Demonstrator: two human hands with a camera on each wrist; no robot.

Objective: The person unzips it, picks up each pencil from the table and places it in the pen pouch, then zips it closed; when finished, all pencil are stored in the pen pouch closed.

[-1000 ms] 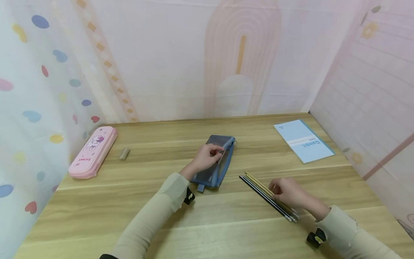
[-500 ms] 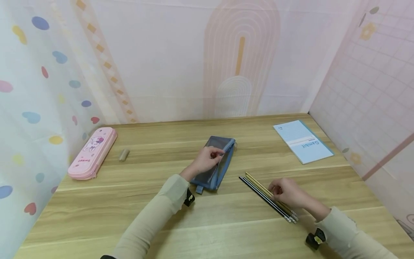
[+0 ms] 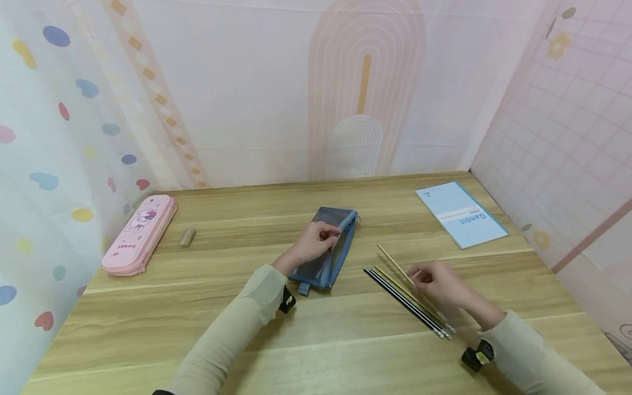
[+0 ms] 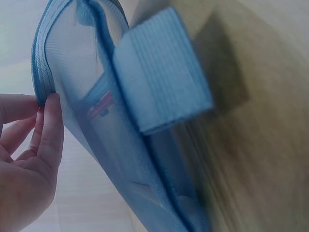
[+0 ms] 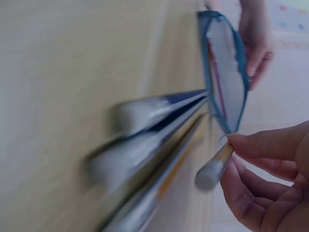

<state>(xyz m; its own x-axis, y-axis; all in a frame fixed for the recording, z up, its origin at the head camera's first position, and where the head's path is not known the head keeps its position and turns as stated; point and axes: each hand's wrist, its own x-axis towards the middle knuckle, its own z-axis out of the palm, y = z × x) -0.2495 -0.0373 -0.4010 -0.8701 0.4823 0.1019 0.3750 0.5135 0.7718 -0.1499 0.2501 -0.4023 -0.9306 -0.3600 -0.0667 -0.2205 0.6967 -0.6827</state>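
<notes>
Out on the right of the tabletop (image 3: 316, 351), the right hand (image 3: 438, 282) has a gold pencil (image 3: 394, 263) pinched between thumb and fingers, clear of the other pencils (image 3: 404, 303)! Mid-table, the left hand (image 3: 312, 241) pinches the rim of the blue mesh pouch (image 3: 311, 269), its mouth gaping. Pick-up step, by the look of it; next calls for swinging the tip leftward into that gap, rim held steady.

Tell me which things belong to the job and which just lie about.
Likely in use:
blue mesh zip pouch
slim gold pencil in right fingers
second gold pencil
slim black pencils

Apparently lying about:
pink oblong case
small tan cylinder
light blue notebook
</notes>
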